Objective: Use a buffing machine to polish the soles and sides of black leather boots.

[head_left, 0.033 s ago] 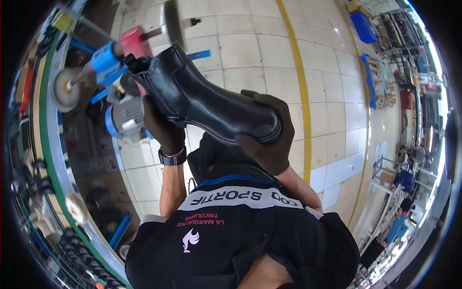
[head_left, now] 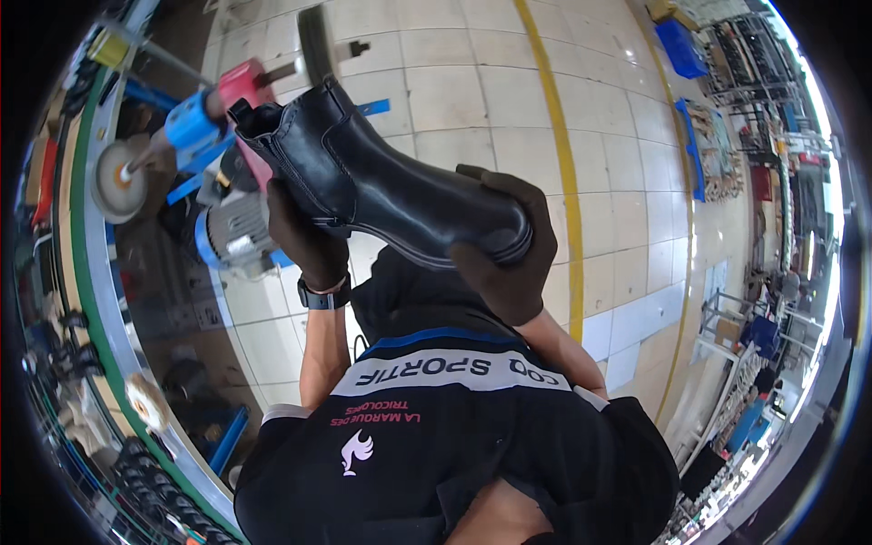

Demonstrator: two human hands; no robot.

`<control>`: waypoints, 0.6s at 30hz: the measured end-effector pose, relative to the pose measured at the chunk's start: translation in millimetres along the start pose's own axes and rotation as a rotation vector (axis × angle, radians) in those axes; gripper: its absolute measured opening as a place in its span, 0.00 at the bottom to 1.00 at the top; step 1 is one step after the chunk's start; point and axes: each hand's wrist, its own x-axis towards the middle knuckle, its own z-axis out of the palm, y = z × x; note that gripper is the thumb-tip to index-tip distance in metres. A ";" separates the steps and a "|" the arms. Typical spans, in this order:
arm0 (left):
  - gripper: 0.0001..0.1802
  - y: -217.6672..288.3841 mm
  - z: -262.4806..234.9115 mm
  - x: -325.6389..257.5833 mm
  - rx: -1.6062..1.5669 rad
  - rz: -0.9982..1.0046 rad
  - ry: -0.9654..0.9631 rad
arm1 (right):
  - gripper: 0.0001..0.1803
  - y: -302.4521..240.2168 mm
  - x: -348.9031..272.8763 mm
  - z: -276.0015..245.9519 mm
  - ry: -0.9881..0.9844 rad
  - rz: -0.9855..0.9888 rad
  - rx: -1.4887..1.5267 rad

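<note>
- Change: none that shows. The boot (head_left: 400, 195) and both hands sit just where they do in the other picture, taken at the same instant, so the grip reads as steady and the boot is not being turned or shifted.
- Left hand (head_left: 307, 238): in a dark glove, clamped round the boot's heel end from below, fingers wrapped up the near side. A watch (head_left: 323, 295) sits on that wrist.
- Right hand (head_left: 510, 268): also gloved, closed over the toe end, fingers curled across the top of the toe and palm under the sole.
- The hands are apart, one at each end of the boot.
- Where the boot is: held up in the air before the person's chest, over the tiled floor (head_left: 454, 82), resting on nothing.
- Direction: the long axis runs from upper left to lower right. The open top points up and left, the toe down and right. The side with its stretch panel faces the camera, and the sole faces the person.
- Around the boot: a machine (head_left: 195, 123) with blue and red parts lies just left of the open top, its round wheel (head_left: 116, 182) further left. A yellow floor line (head_left: 556, 136) runs to the right of the toe.
</note>
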 end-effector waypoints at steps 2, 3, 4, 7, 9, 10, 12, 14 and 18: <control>0.27 -8.1 24.3 20.3 0.060 0.110 0.055 | 0.26 7.4 21.3 -9.0 0.099 -0.011 0.041; 0.27 -10.0 35.3 32.5 -0.026 0.038 0.081 | 0.22 13.8 34.1 -14.1 0.177 -0.027 0.104; 0.27 -14.3 43.3 44.1 -0.032 0.035 0.066 | 0.22 20.1 48.5 -19.6 0.191 -0.033 0.097; 0.15 -30.2 58.8 71.5 0.103 0.166 0.184 | 0.18 34.5 86.9 -30.0 0.225 0.005 0.177; 0.17 -34.4 69.5 84.8 0.375 0.239 0.197 | 0.21 44.7 112.6 -37.7 0.208 -0.137 -0.247; 0.18 -34.9 75.2 90.1 0.648 0.314 0.204 | 0.21 45.5 123.9 -40.7 0.201 -0.135 -0.246; 0.20 -36.8 93.4 104.2 0.785 0.410 0.220 | 0.18 47.4 148.9 -45.6 0.215 0.187 0.404; 0.22 -44.4 107.6 118.5 0.929 0.514 0.247 | 0.17 58.3 166.8 -47.5 0.203 0.058 0.254; 0.20 -61.8 139.7 146.9 0.850 0.562 0.372 | 0.18 91.3 220.2 -76.8 0.083 0.000 0.172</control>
